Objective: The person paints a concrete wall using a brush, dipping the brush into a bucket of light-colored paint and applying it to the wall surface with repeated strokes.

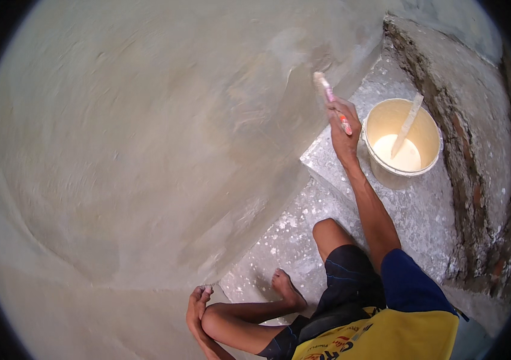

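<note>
My right hand (344, 129) is closed round the handle of a paintbrush (327, 90), pink and white with a red-orange end. The brush's pale, paint-covered head is up against the grey plastered wall (147, 150), near its lower right edge. Just right of that hand stands a bucket (377, 157) with pale cream paint (400, 153) in the bottom. A flat, paint-smeared stick (408, 123) leans inside it, its top above the rim. My left hand (198, 305) rests by my bent knee, fingers curled; whether anything small is in them cannot be made out.
The bucket sits on a raised concrete ledge (381, 78) spattered with white. A lower spattered step (273, 240) holds my bare foot (287, 290). To the right runs a rough, broken masonry edge (459, 144) with dark soil or rubble showing.
</note>
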Available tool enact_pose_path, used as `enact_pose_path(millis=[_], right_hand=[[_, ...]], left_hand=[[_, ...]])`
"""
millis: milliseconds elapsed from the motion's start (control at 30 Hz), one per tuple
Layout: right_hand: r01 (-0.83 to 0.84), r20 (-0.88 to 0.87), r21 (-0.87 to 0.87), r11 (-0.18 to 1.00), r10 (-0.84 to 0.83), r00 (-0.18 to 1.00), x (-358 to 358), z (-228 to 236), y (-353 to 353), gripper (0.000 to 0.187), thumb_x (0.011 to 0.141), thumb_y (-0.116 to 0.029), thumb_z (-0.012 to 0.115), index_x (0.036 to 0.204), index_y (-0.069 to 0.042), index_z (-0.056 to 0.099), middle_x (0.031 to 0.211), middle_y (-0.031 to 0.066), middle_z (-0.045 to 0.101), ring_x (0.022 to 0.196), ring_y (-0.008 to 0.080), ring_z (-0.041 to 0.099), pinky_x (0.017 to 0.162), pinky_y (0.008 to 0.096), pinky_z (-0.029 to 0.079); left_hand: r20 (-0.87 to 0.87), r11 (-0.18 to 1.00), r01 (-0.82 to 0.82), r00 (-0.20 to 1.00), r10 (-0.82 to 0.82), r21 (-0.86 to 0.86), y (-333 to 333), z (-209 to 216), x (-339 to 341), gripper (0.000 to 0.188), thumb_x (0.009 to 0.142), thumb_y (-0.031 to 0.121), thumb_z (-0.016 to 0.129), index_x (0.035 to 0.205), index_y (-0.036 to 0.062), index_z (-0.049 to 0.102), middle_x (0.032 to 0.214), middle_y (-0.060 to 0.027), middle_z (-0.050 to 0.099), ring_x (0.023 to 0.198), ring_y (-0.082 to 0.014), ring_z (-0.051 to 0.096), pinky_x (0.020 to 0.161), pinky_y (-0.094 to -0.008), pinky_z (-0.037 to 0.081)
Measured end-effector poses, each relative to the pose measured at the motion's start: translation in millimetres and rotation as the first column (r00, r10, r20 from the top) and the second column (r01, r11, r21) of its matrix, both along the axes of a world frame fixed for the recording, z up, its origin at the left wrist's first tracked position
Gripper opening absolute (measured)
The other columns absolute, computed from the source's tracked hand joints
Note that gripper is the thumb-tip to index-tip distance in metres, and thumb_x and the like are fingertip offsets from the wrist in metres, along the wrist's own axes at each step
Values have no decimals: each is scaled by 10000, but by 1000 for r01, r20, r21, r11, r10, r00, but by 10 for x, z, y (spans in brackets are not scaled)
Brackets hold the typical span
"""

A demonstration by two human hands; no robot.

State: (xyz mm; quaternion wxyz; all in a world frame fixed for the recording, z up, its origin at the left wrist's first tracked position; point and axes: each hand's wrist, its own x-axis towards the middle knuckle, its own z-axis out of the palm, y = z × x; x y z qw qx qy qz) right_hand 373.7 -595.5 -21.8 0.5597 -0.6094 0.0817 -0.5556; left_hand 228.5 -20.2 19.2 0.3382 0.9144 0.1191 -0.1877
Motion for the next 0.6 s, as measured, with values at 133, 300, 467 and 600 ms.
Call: enact_pose_path(millis=[133, 300, 467, 600], right_hand=[[14, -71, -144, 989, -25, 997, 2, -283, 293, 285, 799, 43, 619, 1069, -28, 672, 1108, 134, 633, 1013, 278, 623, 862, 352, 493], [-216, -172, -296, 930, 171, 970, -280, -617, 809, 197, 820, -11, 645, 1009, -34, 695, 1071, 126, 653, 963, 293, 641, 849, 357, 506], [-442, -62, 89, 893, 448, 892, -205, -665, 384, 136, 872, -18, 655, 1003, 8, 675, 1080, 66, 640, 983, 155, 615, 788, 294, 523], [-181, 2, 354, 917, 193, 981, 20, -697, 131, 143, 911, -44, 628, 1047, -8, 656, 1108, 49, 618, 950, 122, 592, 723, 257, 511]], left_hand=[[4, 999, -29, 1000, 29, 15, 40, -16, -12, 408, 952, 350, 593, 1129, -17, 604, 1067, -128, 674, 1007, -249, 598, 923, -384, 467], [12, 1000, 6, 1000, -6, 10, 31, -37, 2, 392, 957, 331, 590, 1142, -15, 602, 1073, -132, 674, 1001, -254, 596, 922, -381, 467], [5, 1000, 3, 1000, -3, 16, -7, -16, 7, 393, 957, 323, 583, 1154, -16, 602, 1082, -139, 673, 1000, -262, 598, 922, -382, 468], [9, 999, 26, 1000, -26, 31, 0, 9, -8, 396, 955, 323, 578, 1159, -16, 605, 1086, -145, 674, 1010, -268, 602, 926, -387, 469]])
